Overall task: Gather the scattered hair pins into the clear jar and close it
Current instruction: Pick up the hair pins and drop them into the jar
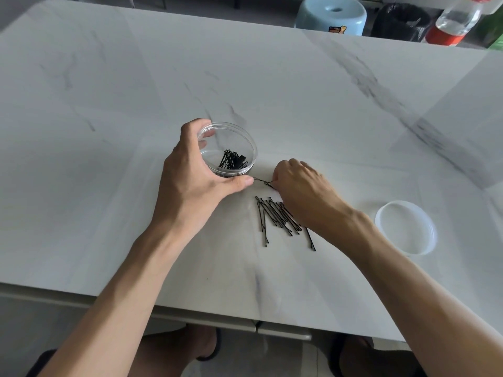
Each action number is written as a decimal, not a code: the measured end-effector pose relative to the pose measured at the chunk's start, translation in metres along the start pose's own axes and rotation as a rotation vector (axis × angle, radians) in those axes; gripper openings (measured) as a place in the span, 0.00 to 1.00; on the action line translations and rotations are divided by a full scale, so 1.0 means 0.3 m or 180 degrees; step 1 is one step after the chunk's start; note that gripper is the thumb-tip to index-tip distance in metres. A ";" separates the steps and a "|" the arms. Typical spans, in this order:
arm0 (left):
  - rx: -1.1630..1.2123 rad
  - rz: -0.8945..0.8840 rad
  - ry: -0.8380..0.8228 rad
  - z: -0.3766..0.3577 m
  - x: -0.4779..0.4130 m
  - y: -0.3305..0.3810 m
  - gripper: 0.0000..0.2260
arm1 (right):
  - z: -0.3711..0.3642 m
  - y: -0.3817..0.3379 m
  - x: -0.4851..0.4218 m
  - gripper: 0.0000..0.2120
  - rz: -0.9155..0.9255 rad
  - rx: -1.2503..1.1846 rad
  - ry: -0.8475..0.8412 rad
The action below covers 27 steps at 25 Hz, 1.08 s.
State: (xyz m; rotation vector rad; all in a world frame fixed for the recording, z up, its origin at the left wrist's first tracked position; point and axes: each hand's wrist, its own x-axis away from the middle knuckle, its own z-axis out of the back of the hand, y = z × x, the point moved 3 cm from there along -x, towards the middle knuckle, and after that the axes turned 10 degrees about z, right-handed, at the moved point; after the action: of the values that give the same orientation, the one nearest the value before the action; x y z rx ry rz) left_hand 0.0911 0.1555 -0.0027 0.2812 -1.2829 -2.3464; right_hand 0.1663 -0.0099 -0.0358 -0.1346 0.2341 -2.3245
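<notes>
Bare legs (168,352) in dark sandals (211,346) were seen under the near edge of a white marble-patterned table (299,91), and two bare forearms were stretched out over it. Just past the edge, a cluster of loose hair pins (275,217) was laid on the tabletop, most of them roughly parallel and overlapping, with their far ends hidden beneath the right wrist. To the right of that cluster, well apart from it, a clear lid (431,236) was set flat on the table, off the jar. Beyond the cluster, the right hand (302,191) was held knuckles up with its fingers curled, and a single pin (261,182) was pinched at their tips; the pin's other end reached to the tip of the left thumb, though contact there could not be made out. The left hand (196,172) was wrapped around the clear jar (254,148), the thumb laid along its near side and the fingers hooked over its far left rim. The jar was stood open on the table, just left of the right hand, and a small bundle of gathered pins (232,160) was seen at its bottom. Farthest away, past the table, a pale blue stool (332,14), a black bag (400,20) and a clear bottle (454,20) with a red label were visible.
</notes>
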 end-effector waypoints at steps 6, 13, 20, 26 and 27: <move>-0.0009 0.0008 -0.0009 -0.002 0.007 0.009 0.40 | 0.096 0.093 0.032 0.04 -0.0378 -0.1059 0.0701; -0.0118 -0.0175 -0.0225 -0.054 0.038 0.030 0.41 | 0.214 -0.019 0.029 0.02 0.0564 -0.1062 0.1334; -0.0128 -0.0220 -0.0346 -0.063 0.032 0.034 0.41 | 0.207 -0.046 0.003 0.07 0.0535 -0.1587 0.1291; -0.0091 -0.0117 -0.0183 -0.044 0.026 0.035 0.42 | 0.115 0.104 0.056 0.06 -0.0849 -0.1234 0.0534; -0.0082 -0.0096 -0.0160 -0.040 0.024 0.033 0.41 | 0.077 0.111 0.065 0.07 -0.0914 -0.1085 0.0171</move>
State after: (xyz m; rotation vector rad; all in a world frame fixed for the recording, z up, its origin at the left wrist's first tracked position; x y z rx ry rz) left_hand 0.0921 0.1386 -0.0007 0.2365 -1.2791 -2.4077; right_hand 0.1803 -0.0495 -0.0196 -0.2910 0.6769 -2.5554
